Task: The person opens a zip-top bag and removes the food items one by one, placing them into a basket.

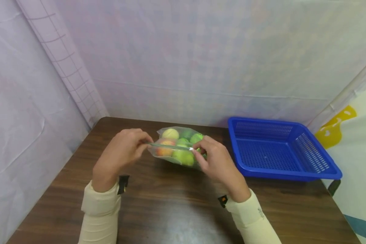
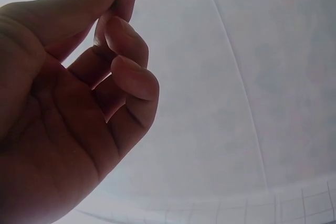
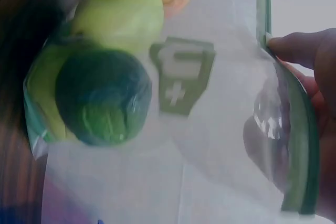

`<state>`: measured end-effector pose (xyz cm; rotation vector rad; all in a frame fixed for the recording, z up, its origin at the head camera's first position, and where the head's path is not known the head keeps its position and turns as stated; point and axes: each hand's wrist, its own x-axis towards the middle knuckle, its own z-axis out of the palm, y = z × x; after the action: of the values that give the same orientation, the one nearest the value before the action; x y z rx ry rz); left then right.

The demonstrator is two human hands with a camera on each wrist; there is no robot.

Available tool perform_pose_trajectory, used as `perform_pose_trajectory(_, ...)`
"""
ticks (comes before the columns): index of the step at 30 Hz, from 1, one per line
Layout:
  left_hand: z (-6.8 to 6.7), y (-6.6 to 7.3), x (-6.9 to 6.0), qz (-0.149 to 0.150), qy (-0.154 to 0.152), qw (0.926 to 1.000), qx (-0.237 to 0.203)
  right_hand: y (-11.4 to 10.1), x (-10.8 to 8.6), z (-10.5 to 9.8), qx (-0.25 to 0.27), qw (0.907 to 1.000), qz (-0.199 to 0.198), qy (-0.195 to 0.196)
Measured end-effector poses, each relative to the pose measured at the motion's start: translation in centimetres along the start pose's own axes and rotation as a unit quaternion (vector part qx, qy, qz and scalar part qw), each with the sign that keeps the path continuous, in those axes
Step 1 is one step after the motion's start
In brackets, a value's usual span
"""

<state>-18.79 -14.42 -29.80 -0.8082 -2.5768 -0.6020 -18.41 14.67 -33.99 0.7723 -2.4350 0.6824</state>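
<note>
A clear zip bag (image 1: 151, 151) lies on the table with several round, fruit-like things inside: a pale yellow one (image 1: 170, 133), an orange-red one (image 1: 164, 151) and green ones (image 1: 183, 157). Its green-edged mouth faces me. My left hand (image 1: 120, 151) pinches the left end of that edge between thumb and index finger, the other fingers loosely curled in the left wrist view. Farther right along the strip, my right hand (image 1: 217, 160) pinches at the small white slider (image 1: 191, 149). A dark green round thing (image 3: 100, 95) shows through the plastic in the right wrist view.
A blue plastic basket (image 1: 238, 149) with perforated walls stands on the table's right side. Behind the brown wooden table (image 1: 170, 210) hangs a pale cloth (image 1: 201, 61). Something yellow (image 1: 332, 132) is visible beyond the basket at right.
</note>
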Motion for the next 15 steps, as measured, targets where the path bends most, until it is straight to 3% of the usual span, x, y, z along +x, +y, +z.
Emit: perform_pose_trajectory(15, -0.7, -0.6, -0.3, -0.049, -0.01, 0.9987, -0.015, 2.2, -0.3, -2.5, 0.011, 0.9996, 0.017, -0.019)
